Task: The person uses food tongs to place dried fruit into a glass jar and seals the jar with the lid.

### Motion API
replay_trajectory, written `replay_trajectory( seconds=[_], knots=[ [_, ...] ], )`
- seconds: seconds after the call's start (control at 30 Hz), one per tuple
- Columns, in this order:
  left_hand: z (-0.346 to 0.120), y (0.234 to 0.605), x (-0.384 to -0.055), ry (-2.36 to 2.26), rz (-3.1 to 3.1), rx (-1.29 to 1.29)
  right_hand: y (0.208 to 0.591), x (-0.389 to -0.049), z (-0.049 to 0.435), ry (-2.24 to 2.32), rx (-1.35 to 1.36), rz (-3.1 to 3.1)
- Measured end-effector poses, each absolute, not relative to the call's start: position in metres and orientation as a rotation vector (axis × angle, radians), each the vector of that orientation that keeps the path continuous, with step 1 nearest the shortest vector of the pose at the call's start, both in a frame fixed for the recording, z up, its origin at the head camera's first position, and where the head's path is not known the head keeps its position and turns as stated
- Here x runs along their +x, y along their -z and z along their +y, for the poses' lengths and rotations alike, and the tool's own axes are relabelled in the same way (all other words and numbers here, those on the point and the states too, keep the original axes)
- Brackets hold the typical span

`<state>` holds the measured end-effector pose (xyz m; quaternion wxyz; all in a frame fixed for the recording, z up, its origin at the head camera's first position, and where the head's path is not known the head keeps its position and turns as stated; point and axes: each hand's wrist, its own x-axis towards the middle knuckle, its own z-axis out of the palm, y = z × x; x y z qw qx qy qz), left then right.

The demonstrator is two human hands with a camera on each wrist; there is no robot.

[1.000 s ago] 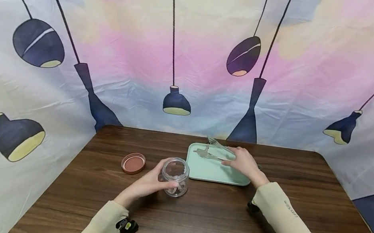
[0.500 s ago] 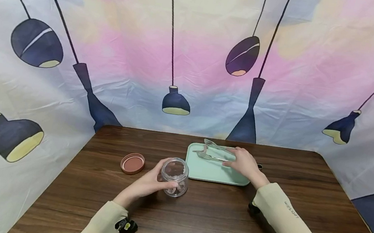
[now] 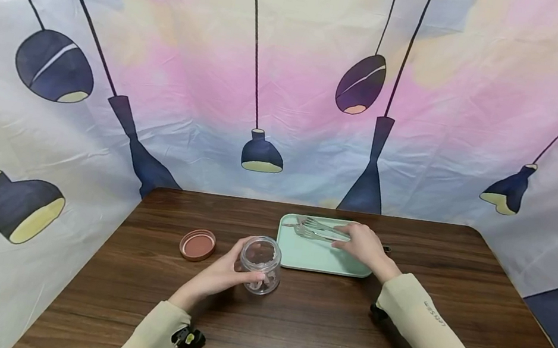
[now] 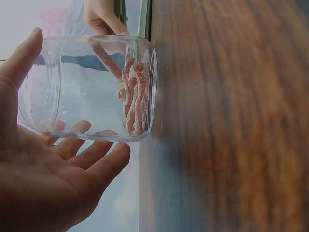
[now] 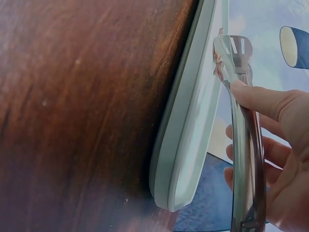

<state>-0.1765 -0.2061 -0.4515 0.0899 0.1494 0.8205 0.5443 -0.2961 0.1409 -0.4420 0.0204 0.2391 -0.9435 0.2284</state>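
Note:
My left hand (image 3: pixel 220 275) holds a clear glass jar (image 3: pixel 262 251) upright on the table, thumb on one side and fingers on the other. In the left wrist view, several reddish, white-dusted strips (image 4: pixel 135 99) lie at the bottom of the jar, one leaning against its wall. My right hand (image 3: pixel 362 244) grips metal food tongs (image 5: pixel 241 130) over the pale green tray (image 3: pixel 314 262). The slotted tips of the tongs are close together at a small reddish strip (image 5: pixel 218 63) by the tray's far left part.
A reddish-brown round lid (image 3: pixel 198 245) lies on the dark wooden table (image 3: pixel 298 333), left of the jar. Behind the table hangs a cloth backdrop (image 3: pixel 192 65) printed with lamps. The tray is just right of the jar.
The two arms of the tongs have drawn closer together, the upper one coming down toward the lower over the tray. My left hand and the jar stay in place.

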Motion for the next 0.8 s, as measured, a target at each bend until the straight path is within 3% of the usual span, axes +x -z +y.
replay_trajectory(
  seconds=[0.8],
  knots=[
    [-0.205, 0.453, -0.178, -1.664, 2.397, 0.448, 0.43, -0.289, 0.139, -0.9, 0.798, -2.96]
  ],
)
